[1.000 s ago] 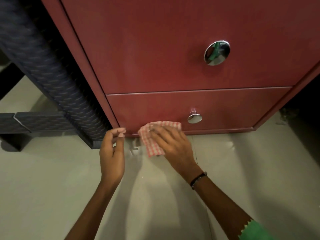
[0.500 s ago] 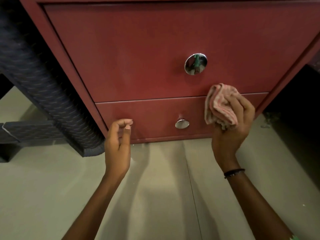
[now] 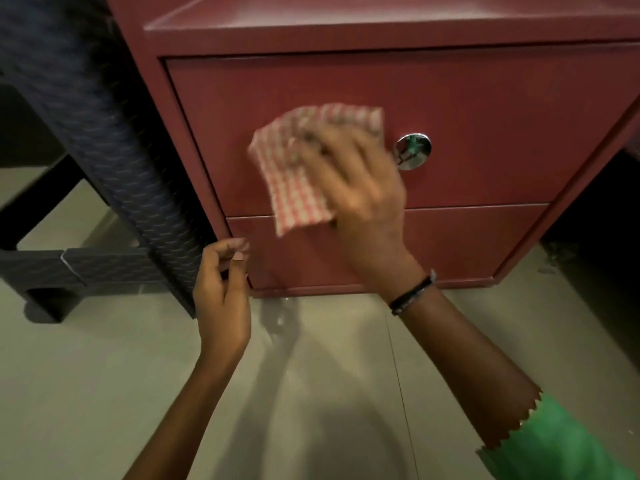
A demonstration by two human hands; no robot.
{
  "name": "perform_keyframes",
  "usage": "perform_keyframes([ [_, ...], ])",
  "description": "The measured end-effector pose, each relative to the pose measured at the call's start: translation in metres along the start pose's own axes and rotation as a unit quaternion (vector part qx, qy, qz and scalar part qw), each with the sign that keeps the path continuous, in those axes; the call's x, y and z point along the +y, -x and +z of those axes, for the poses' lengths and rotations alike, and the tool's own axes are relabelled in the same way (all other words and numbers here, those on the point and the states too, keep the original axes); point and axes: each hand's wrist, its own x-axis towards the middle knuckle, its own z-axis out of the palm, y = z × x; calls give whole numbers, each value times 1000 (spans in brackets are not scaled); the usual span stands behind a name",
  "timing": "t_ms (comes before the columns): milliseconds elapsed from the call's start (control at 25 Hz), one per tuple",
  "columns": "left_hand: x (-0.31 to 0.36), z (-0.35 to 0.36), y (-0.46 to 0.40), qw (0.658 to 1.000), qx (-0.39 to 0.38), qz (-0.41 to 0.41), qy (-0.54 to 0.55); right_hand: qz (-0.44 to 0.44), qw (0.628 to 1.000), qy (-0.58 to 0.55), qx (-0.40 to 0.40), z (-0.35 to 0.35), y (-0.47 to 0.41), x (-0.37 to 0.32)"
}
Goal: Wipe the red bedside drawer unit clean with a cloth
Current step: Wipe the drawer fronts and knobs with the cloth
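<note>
Red bedside drawer unit [image 3: 485,109] fills the upper frame, standing on pale floor [image 3: 104,393]; dark woven furniture [image 3: 86,133] butts against its side at 9 o'clock. Two drawer fronts show: tall upper drawer [image 3: 502,174], shallow lower drawer [image 3: 467,247].

Step in hand, by my reading: wiping the upper drawer face.

To do it well:
- keep the cloth flat under the palm, even pressure
- overlapping passes edge to edge
- work round the chrome knob [image 3: 413,151] rather than snagging on it
- run the seam between drawers, where dust likely sits
- the unit's recessed top [image 3: 346,15] and side frame look still to be covered; cannot judge how clean any face is from here.

Right hand [image 3: 360,188] is motion-blurred, pressed against the upper drawer face, knob just at its 3 o'clock. Red-and-white checked cloth [image 3: 298,174] sits between hand and drawer. Right fingers [image 3: 311,140] look spread fairly flat over the cloth, pressing rather than bunching; blur prevents certainty. Cloth fans out past the fingers toward 9 and 12 o'clock; its lower corner hangs over the drawer seam at 6 o'clock.

Left hand [image 3: 223,292] hovers off the unit's lower left corner, fingers loosely curled, grasping nothing, well clear of the cloth at its 1 o'clock.

Black wristband [image 3: 412,292] on the right wrist; green sleeve [image 3: 554,452] at the forearm.
</note>
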Motion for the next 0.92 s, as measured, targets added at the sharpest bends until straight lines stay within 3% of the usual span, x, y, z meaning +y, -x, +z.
perform_keyframes([
  [80, 9, -4, -5, 1000, 3, 8, 8, 94, 993, 8, 66, -7, -20, 9],
  [120, 14, -3, -7, 1000, 7, 13, 13, 100, 993, 2, 64, -6, -21, 7],
  [240, 28, 5, -11, 999, 18, 39, 18, -86, 992, -10, -90, 5, -7, -18],
  [320, 37, 11, -16, 998, 17, 49, 20, -140, 981, -13, -137, 4, -19, -18],
  [480, 54, 13, -21, 997, 9, 66, 30, -40, 998, 29, -33, -34, -43, 26],
  [720, 94, 11, -30, 991, -17, 135, 5, 185, 981, 28, -49, -121, -4, 89],
  [840, 139, 12, -49, 976, -29, 214, -33, 182, 981, 68, 20, -152, -55, 101],
  [920, 180, 11, -67, 955, -33, 286, -78, 181, 978, 90, -45, -156, -99, 113],
])
